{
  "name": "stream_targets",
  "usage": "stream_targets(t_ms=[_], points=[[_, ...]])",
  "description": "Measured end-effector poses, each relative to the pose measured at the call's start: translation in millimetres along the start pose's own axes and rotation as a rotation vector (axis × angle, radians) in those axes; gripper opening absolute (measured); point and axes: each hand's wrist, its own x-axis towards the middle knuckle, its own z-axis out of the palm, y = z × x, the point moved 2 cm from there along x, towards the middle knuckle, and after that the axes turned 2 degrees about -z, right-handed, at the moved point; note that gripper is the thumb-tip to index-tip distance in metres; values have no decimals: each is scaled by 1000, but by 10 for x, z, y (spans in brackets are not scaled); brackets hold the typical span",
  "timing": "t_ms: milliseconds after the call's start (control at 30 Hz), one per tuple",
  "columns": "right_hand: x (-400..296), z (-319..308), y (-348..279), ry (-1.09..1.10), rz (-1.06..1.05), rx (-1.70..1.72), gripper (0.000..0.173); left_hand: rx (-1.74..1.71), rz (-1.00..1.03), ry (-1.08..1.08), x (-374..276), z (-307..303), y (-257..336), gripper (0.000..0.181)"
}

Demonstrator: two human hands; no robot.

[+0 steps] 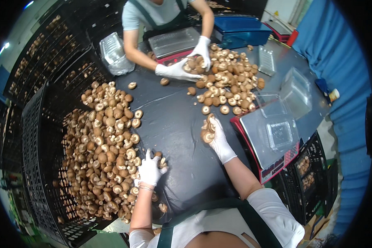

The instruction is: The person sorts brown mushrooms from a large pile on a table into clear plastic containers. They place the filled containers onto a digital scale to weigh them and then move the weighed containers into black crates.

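My right hand (219,141), in a white glove, holds several brown-capped mushrooms (208,135) above the dark tabletop, left of a red-edged digital scale (251,130). On the scale's metal plate rests a clear plastic tray (279,133). My left hand (149,171), also gloved, is palm down with its fingers apart at the right edge of a large mushroom heap (105,155). Two loose mushrooms (163,162) lie by its thumb and forefinger; whether the fingers touch them is hard to see. The heap spills from a tipped black plastic crate (34,148) onto the table.
Across the table a co-worker's gloved hands (176,70) cup mushrooms before another scale (173,43). A second mushroom pile (232,80) lies at their right hand side of my view. Clear trays (296,90) stack at right, near a blue curtain (338,62). Crates (307,176) stand below.
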Motion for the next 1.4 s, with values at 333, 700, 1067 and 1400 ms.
stream_targets(t_ms=[333,700,1067,1400], points=[[-1209,52,-1883,-311,-272,-155,24,181,152,25,116,307,-153,51],[-1391,-937,-3042,-80,-171,-1278,41,-183,350,301,156,-44,1227,45],[-1065,-1895,-3601,18,-758,-860,23,-478,957,122,225,-66,4504,49],[-1109,-1828,-3473,-161,-801,-1133,24,-209,1049,-7,394,636,4753,62]])
